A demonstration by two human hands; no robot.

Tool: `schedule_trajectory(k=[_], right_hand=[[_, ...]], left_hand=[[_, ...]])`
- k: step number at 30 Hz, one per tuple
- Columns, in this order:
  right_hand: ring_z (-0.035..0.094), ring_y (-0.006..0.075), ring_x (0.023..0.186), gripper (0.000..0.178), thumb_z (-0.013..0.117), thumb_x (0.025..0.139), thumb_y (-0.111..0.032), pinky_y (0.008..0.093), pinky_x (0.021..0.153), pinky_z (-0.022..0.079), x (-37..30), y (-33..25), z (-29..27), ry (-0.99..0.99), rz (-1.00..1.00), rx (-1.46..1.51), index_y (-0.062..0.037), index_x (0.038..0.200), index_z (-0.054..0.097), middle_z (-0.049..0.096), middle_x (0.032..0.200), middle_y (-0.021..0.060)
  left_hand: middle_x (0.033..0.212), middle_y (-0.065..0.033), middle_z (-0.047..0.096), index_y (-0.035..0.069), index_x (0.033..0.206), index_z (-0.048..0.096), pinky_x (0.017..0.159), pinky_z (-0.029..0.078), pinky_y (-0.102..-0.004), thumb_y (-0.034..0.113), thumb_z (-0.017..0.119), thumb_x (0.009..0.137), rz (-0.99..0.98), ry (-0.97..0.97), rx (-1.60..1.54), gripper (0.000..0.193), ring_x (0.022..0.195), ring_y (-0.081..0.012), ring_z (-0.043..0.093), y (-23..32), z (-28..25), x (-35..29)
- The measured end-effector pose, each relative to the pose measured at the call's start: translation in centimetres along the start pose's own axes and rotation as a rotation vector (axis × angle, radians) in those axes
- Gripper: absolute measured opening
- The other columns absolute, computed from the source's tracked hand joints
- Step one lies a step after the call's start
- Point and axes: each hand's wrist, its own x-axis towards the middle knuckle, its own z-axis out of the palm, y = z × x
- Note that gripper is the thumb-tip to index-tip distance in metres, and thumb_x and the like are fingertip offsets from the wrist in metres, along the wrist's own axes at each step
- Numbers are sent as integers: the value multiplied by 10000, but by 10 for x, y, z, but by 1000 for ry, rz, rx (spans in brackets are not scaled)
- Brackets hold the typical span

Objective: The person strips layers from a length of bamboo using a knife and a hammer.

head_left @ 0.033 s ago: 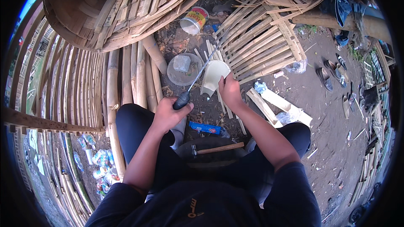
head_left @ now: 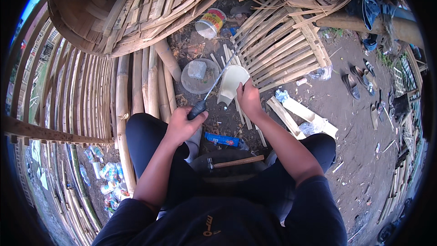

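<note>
My left hand (head_left: 181, 125) is closed around the black handle of a long, thin metal-bladed tool (head_left: 211, 89). Its blade slants away from me to the upper right, passing along the left side of a pale, curved piece of split bamboo (head_left: 233, 81). Whether the blade touches the bamboo I cannot tell. With fingers closed, my right hand (head_left: 248, 98) grips the right edge of that bamboo piece, whose hollow inner face shows. Several narrow bamboo strips (head_left: 244, 116) lie on the ground beneath it.
A hammer (head_left: 239, 161) and a blue packet (head_left: 221, 139) lie between my legs. Ahead are a stone block (head_left: 197, 69) on a round disc, a bucket (head_left: 210, 23) and a slatted bamboo panel (head_left: 282, 41). Bamboo poles (head_left: 151, 82) stand left; split bamboo (head_left: 302, 109) and sandals (head_left: 362, 79) lie right.
The tool and my left hand have shifted very slightly. My right hand and the bamboo piece look unmoved.
</note>
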Motion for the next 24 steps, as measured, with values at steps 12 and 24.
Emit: schedule_trajectory(k=[12, 24], right_hand=[[607, 463, 617, 250, 556, 902, -121, 518, 561, 500, 19, -15, 7, -72, 83, -101, 95, 986, 464, 588, 626, 276], [606, 479, 651, 249, 546, 908, -118, 527, 578, 499, 16, -15, 6, -84, 56, -90, 95, 994, 448, 588, 650, 292]], left_hand=[[584, -17, 494, 6, 759, 534, 464, 383, -267, 380, 508, 987, -76, -176, -144, 440, 481, -97, 466, 2, 16, -8], [579, -7, 485, 11, 726, 527, 461, 387, -259, 411, 500, 985, -127, -166, -134, 478, 479, -85, 464, 9, 17, -10]])
